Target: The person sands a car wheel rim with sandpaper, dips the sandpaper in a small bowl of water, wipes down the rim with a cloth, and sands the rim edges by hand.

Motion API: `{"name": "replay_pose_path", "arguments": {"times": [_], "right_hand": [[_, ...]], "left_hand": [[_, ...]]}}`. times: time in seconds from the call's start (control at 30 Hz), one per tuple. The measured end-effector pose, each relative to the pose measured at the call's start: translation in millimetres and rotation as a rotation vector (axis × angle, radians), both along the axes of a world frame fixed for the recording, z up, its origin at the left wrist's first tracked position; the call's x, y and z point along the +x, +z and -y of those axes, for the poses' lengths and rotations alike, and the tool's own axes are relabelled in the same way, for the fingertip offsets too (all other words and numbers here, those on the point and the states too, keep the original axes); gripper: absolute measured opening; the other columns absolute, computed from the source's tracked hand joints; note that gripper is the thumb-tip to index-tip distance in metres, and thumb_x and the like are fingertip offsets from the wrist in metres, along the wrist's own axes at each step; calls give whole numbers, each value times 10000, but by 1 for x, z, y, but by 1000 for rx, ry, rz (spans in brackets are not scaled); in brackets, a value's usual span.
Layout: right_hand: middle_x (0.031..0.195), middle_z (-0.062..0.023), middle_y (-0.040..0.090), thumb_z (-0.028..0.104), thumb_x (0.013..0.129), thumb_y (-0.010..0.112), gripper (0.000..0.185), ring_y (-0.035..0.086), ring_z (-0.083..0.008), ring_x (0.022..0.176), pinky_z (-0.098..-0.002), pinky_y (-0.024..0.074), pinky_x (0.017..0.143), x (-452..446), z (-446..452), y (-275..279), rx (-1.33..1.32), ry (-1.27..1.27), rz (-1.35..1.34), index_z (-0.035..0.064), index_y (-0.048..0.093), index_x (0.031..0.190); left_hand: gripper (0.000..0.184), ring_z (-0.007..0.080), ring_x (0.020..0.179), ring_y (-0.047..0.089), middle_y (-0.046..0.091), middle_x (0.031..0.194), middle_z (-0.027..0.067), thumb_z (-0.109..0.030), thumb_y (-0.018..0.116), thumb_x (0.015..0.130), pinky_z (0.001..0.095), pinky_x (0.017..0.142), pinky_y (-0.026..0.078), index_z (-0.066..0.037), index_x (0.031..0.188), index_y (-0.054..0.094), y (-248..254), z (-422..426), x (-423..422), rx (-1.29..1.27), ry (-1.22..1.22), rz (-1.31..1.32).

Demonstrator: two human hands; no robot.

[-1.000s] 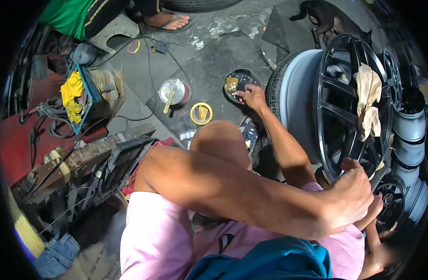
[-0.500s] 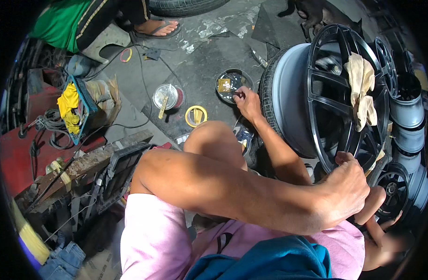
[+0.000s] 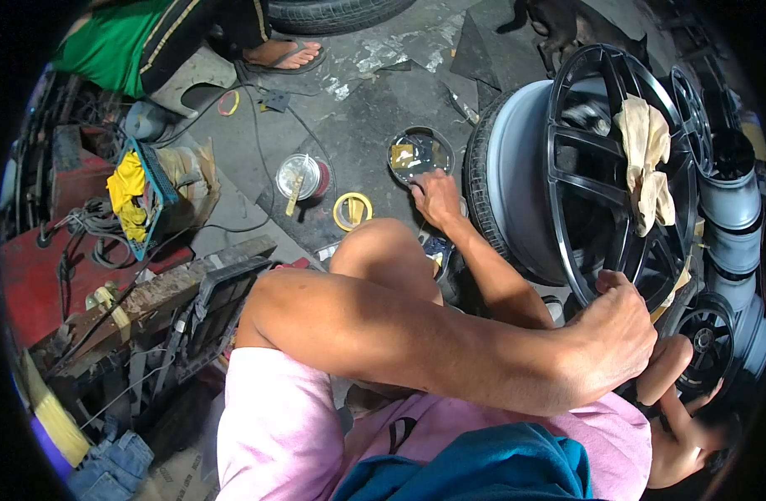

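Note:
My right hand (image 3: 437, 200) is at the near edge of a round dark pan (image 3: 448, 152) on the floor. Its fingers are bent together over a small dark thing that I cannot make out. Inside the pan lie a yellowish-brown square (image 3: 402, 156) and small bits. My left hand (image 3: 614, 338) is closed beside the lower edge of a black-spoked wheel (image 3: 596, 189); its curled fingers hide whatever it holds. Light-coloured gloves (image 3: 644, 159) hang on the spokes.
An open can (image 3: 303, 177) with a yellowish strip and a yellow tape roll (image 3: 352, 211) lie left of the pan. A basket with yellow cloth (image 3: 129, 196) stands farther left. Another person's foot (image 3: 293, 55), a dog (image 3: 576, 27), stacked rims (image 3: 731, 225) and another person's arm (image 3: 665, 371) are around.
The view has shifted slightly. My right hand has drawn back from inside the pan to its near edge and turned palm down. My left hand stays by the wheel.

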State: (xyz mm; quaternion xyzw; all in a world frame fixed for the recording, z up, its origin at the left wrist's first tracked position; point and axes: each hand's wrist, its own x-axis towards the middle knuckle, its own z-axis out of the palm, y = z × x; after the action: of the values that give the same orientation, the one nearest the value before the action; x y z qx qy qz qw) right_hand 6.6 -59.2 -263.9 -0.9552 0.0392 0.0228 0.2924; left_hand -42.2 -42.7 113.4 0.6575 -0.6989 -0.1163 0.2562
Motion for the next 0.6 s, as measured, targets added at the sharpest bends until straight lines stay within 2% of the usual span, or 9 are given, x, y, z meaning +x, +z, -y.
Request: {"name": "replay_pose_path", "arguments": {"times": [0.1, 0.17, 0.2, 0.23, 0.27, 0.4, 0.43, 0.5, 0.6], "right_hand": [[1049, -154, 752, 206, 943, 712, 253, 642, -370, 1058, -512, 494, 905, -1, -9, 4, 13, -80, 79, 86, 773, 1157], [1116, -111, 753, 207, 967, 690, 270, 604, -329, 1124, -489, 439, 935, 0, -14, 9, 12, -159, 115, 107, 774, 1204], [1116, -111, 753, 207, 967, 690, 270, 604, -329, 1124, -489, 439, 935, -1, -14, 8, 13, -160, 116, 107, 774, 1204], [1119, -109, 748, 206, 972, 683, 274, 607, -329, 1109, -484, 439, 925, -2, -13, 7, -35, -64, 27, 109, 771, 1212], [1122, -106, 744, 205, 976, 675, 278, 610, -329, 1094, -480, 438, 915, -2, -12, 6, -84, 31, -62, 112, 768, 1221], [1072, -99, 751, 221, 963, 691, 252, 613, -329, 1099, -499, 441, 909, 1, -19, 13, -81, -69, 52, 118, 794, 1169], [1072, -99, 751, 221, 963, 691, 252, 613, -329, 1099, -499, 441, 909, -1, -19, 7, -82, -71, 50, 118, 794, 1169], [1081, -106, 747, 228, 957, 694, 254, 607, -339, 1107, -504, 445, 913, -2, -14, -7, -105, 50, -8, 125, 793, 1168], [1057, -117, 741, 232, 946, 703, 249, 601, -342, 1118, -505, 448, 920, 0, -9, -13, -80, -9, 16, 127, 798, 1151]], "left_hand": [[287, 241, 857, 712, 697, 984, 133, -225, 609, 963, 378, 831, 513, 26, 1098, 638, 0, 8, -2, 108, -48, -88], [291, 217, 882, 688, 689, 1039, 140, -237, 602, 964, 369, 854, 505, 17, 1102, 635, -13, -15, -1, -140, 89, 184], [295, 194, 908, 664, 681, 1093, 147, -249, 594, 965, 360, 877, 497, 8, 1106, 631, -16, -23, 0, -391, 221, 456], [295, 194, 908, 664, 681, 1093, 147, -249, 594, 965, 360, 877, 497, 8, 1106, 631, -14, -20, 0, -392, 219, 457], [297, 217, 938, 675, 703, 1088, 128, -264, 601, 973, 403, 883, 505, -13, 1118, 668, -10, -13, 0, -278, 142, 388], [335, 311, 1055, 720, 791, 1067, 55, -326, 630, 1003, 575, 910, 536, -99, 1165, 816, 6, 14, 2, 182, -141, 106], [335, 311, 1055, 720, 791, 1067, 55, -326, 630, 1003, 575, 910, 536, -99, 1165, 816, 4, 10, 1, 181, -144, 105], [234, 340, 992, 755, 802, 996, 98, -248, 710, 927, 571, 922, 539, -119, 1070, 843, -2, 0, -2, -32, 19, 52], [248, 336, 994, 751, 800, 1007, 115, -256, 685, 947, 576, 923, 535, -111, 1078, 839, 1, 10, 4, 128, -110, -10]]}}
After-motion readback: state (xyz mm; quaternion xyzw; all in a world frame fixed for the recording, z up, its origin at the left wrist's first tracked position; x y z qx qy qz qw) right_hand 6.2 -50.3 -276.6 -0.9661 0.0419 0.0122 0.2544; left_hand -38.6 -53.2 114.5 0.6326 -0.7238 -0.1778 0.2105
